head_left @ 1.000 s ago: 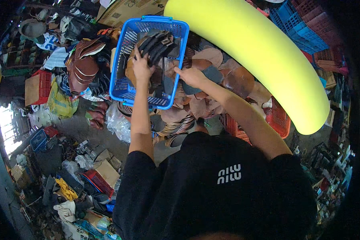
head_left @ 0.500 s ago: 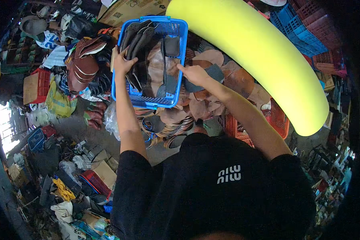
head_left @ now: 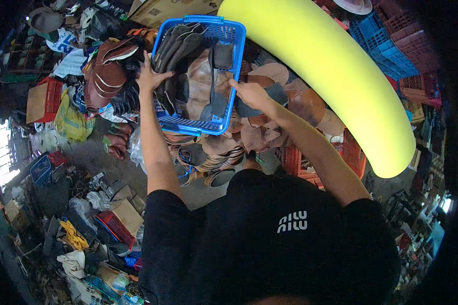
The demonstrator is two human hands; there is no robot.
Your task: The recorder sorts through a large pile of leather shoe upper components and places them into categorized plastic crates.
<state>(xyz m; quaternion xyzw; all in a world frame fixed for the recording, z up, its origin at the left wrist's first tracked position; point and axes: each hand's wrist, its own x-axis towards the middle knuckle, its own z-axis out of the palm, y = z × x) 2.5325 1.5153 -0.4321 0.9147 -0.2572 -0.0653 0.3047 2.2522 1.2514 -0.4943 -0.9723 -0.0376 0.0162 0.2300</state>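
A blue plastic basket [head_left: 188, 127] is in front of me, over a spread of brown leather-like pieces. Inside lie a stack of long, dark, curved pieces [head_left: 176, 51], a dark square piece [head_left: 223, 56] and a narrow dark strip. Brown surfaces show between them. My right hand [head_left: 253, 95] grips the basket's right rim, thumb over the inner side and the other fingers mostly hidden. At the left rim, my left hand [head_left: 152, 80] has its fingers spread and its thumb pointing in toward the dark stack; whether its palm touches the rim I cannot tell.
A large smooth yellow curved shape [head_left: 331, 76] fills the upper right. Brown shoe-like pieces [head_left: 107, 76] are heaped left of the basket. Red crates [head_left: 351, 155] stand at right, blue crates [head_left: 379, 43] behind. Cluttered goods and a yellow bag [head_left: 76, 119] lie left.
The left hand's fingers have gone from wrapped at the left rim to spread apart. The basket sits slightly farther right and higher in the picture; the right hand keeps its grip.
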